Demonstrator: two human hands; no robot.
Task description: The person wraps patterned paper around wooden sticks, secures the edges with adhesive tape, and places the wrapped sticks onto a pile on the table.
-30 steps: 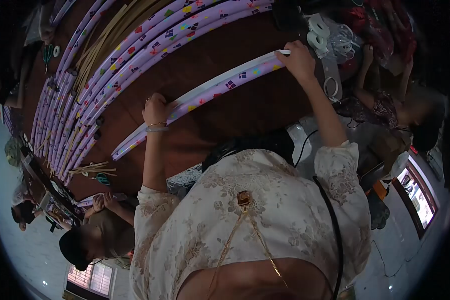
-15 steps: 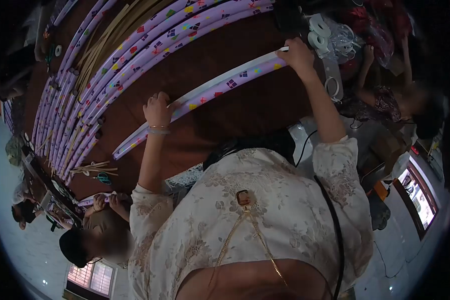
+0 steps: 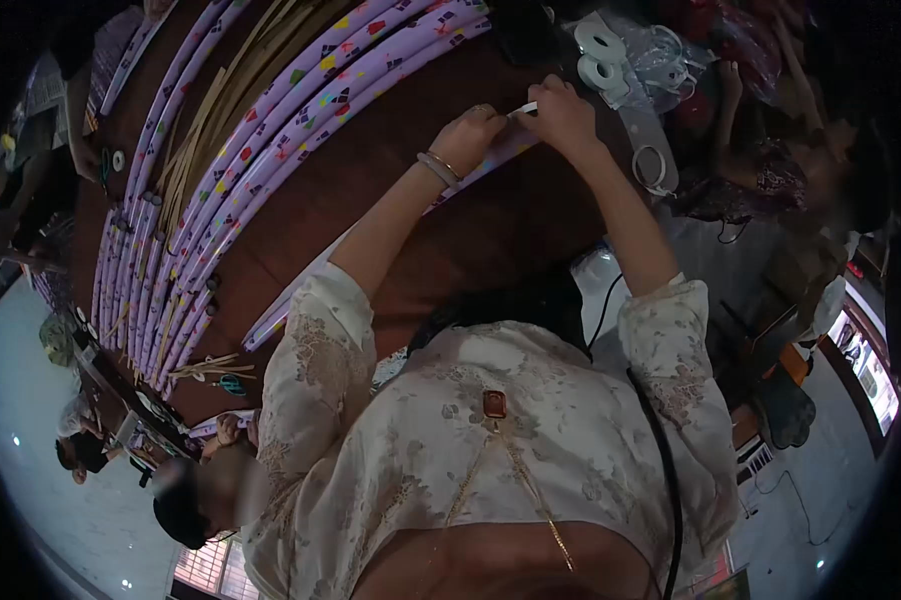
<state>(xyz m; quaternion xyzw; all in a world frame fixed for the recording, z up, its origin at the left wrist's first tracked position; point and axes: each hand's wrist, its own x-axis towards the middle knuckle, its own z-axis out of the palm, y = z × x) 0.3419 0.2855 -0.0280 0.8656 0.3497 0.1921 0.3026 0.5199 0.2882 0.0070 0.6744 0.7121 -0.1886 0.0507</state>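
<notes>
A long purple patterned roll lies slantwise on the brown table, its near-left end by my left sleeve. My left hand is closed at the roll's far right end, fingers bent over its edge. Close beside it, my right hand pinches the white strip that shows between the two hands. The fingertips of both hands are partly hidden, and my left forearm covers the roll's middle.
Several purple patterned rolls and thin brown strips lie at the left. White tape rolls and clear plastic are at the upper right. Teal scissors lie near the table edge. Other people work on both sides.
My left hand has slid right along the roll, from its middle to its end beside my right hand. My right hand has shifted slightly left. The view has turned a little.
</notes>
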